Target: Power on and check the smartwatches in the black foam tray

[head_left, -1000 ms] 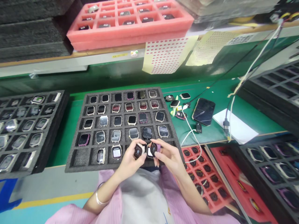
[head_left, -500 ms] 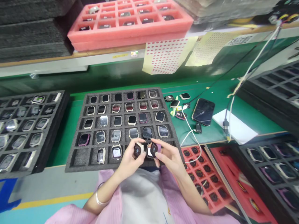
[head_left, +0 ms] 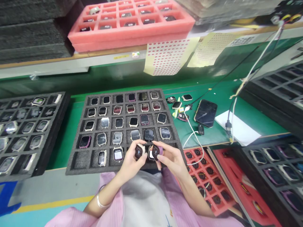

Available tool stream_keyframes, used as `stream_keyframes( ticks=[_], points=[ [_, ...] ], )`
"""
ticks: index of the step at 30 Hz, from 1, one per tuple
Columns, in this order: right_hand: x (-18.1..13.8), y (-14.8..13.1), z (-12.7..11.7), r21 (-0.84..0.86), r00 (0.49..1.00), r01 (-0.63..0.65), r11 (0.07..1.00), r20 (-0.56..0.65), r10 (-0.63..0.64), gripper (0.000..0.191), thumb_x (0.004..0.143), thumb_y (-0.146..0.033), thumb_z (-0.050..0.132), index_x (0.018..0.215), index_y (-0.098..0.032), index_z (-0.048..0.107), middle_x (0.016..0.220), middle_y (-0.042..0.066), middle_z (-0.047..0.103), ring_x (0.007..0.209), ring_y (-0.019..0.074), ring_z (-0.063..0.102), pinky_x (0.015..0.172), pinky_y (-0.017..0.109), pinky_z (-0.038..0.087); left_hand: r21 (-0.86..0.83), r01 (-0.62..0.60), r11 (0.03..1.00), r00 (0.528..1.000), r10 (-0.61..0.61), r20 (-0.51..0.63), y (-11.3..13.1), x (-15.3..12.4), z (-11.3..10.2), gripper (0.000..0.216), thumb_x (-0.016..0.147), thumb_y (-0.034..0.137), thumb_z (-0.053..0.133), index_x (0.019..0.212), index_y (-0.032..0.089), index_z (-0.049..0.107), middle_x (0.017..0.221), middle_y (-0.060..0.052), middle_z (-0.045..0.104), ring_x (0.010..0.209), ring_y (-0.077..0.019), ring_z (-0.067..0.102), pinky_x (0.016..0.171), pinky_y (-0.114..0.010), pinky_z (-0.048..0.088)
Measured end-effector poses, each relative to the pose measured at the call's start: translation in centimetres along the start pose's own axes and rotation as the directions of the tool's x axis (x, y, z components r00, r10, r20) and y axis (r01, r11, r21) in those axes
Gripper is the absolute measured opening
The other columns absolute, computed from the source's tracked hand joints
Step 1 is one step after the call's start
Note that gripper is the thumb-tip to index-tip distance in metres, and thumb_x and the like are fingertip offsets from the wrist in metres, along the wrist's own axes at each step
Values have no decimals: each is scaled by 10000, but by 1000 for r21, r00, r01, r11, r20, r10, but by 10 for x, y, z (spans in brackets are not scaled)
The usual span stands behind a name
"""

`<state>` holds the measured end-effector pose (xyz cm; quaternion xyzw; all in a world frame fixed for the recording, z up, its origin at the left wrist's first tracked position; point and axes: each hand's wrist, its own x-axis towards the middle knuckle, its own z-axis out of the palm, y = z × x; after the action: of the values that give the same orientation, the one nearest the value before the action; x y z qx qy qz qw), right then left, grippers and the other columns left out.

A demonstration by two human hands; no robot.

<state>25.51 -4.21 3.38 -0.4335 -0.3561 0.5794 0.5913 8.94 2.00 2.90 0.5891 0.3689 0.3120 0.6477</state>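
Note:
Over the front edge of a dark grey foam tray [head_left: 80,160], my left hand [head_left: 133,159] is closed on a pale-rimmed smartwatch body [head_left: 139,152], its dark back turned toward me. Beside it, my right hand [head_left: 170,156] grips a purple-rimmed smartwatch body [head_left: 156,151], also dark back up. The two watches are held apart. Just behind the purple one, partly covered, a watch with a lit white screen [head_left: 151,154] lies in the tray. Left of my hands sits another watch with a lit screen [head_left: 118,154]. Several more strapless watches fill the tray's compartments.
A black phone [head_left: 205,113], loose watches [head_left: 176,105] and a white cable [head_left: 192,130] lie right of the tray. More foam trays stand at left [head_left: 50,138] and right [head_left: 246,170]. A pink foam tray [head_left: 132,39] rests on the shelf; a red tray [head_left: 222,205] sits lower right.
Almost nothing differs. Both hands keep the same hold on the two watches, and the view has shifted only very slightly.

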Motion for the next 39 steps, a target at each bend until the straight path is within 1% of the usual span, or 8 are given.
stream_keyframes(
  ticks=[3, 10, 17, 22, 28, 32, 36, 39],
  points=[
    [0, 1, -1, -1, 1000, 0, 1000, 22, 0, 360, 821, -220, 673, 1180, -236, 651, 1005, 68, 663, 470, 87, 577, 441, 223, 476, 16, -18, 1000, 1000, 18, 7, 0, 1, 0, 266, 824, 156, 560, 1073, 213, 483, 840, 17, 476, 700, -114, 458, 655, -208, 391],
    [-2, 3, -2, 13, 1000, 1, 1000, 13, -1, 402, 812, -269, 681, 1208, -230, 628, 997, 78, 668, 467, 98, 569, 412, 233, 473, -81, -27, 996, 1000, 27, -5, -5, -2, -1, 306, 849, 216, 565, 1134, 224, 454, 761, 49, 430, 524, -66, 375, 514, -180, 351],
    [-1, -1, 0, 36, 999, -48, 998, 27, 47, 421, 822, -245, 668, 1237, -233, 599, 988, 69, 673, 474, 102, 581, 443, 238, 479, -120, 13, 993, 1000, -12, 13, -6, -2, 0, 302, 849, 225, 581, 1126, 227, 460, 732, 55, 433, 479, -47, 367, 450, -157, 346],
    [2, -3, 1, 87, 997, -76, 993, 14, 75, 445, 861, -329, 612, 1284, -219, 529, 1042, 107, 665, 523, 130, 585, 461, 265, 482, -277, 44, 960, 998, -32, 48, -1, 1, -1, 496, 818, 272, 623, 1264, 247, 408, 821, 10, 501, 634, -125, 536, 494, -206, 485],
    [5, -3, -3, 85, 999, -36, 996, -27, 39, 379, 870, -281, 598, 1244, -230, 566, 1005, 83, 665, 569, 119, 554, 499, 247, 467, -427, 96, 899, 992, -51, 117, -4, 1, -7, 422, 888, 315, 494, 1297, 233, 431, 1071, -81, 550, 845, -204, 606, 595, -276, 541],
    [4, -2, -5, 72, 997, -40, 997, -59, 45, 476, 867, -255, 597, 1332, -245, 495, 891, 54, 671, 526, 124, 567, 464, 246, 470, -429, 122, 895, 988, -71, 134, -7, 0, -7, 418, 905, 285, 471, 1316, 226, 424, 1097, -90, 555, 883, -214, 615, 644, -292, 541],
    [3, -2, -4, 45, 996, -37, 998, -79, 40, 469, 866, -244, 595, 1327, -224, 513, 704, 14, 642, 507, 148, 593, 448, 252, 473, -409, 120, 905, 989, -73, 129, -7, 0, -7, 412, 913, 278, 467, 1319, 227, 428, 1099, -85, 553, 908, -220, 614, 681, -302, 536],
    [2, -1, -3, 31, 995, -30, 999, -94, 33, 467, 867, -240, 593, 1327, -218, 516, 678, 11, 642, 501, 153, 598, 438, 250, 471, -401, 114, 909, 989, -67, 129, -5, 0, -7, 407, 916, 271, 459, 1319, 226, 429, 1093, -80, 555, 922, -225, 611, 692, -305, 536]
  ],
)
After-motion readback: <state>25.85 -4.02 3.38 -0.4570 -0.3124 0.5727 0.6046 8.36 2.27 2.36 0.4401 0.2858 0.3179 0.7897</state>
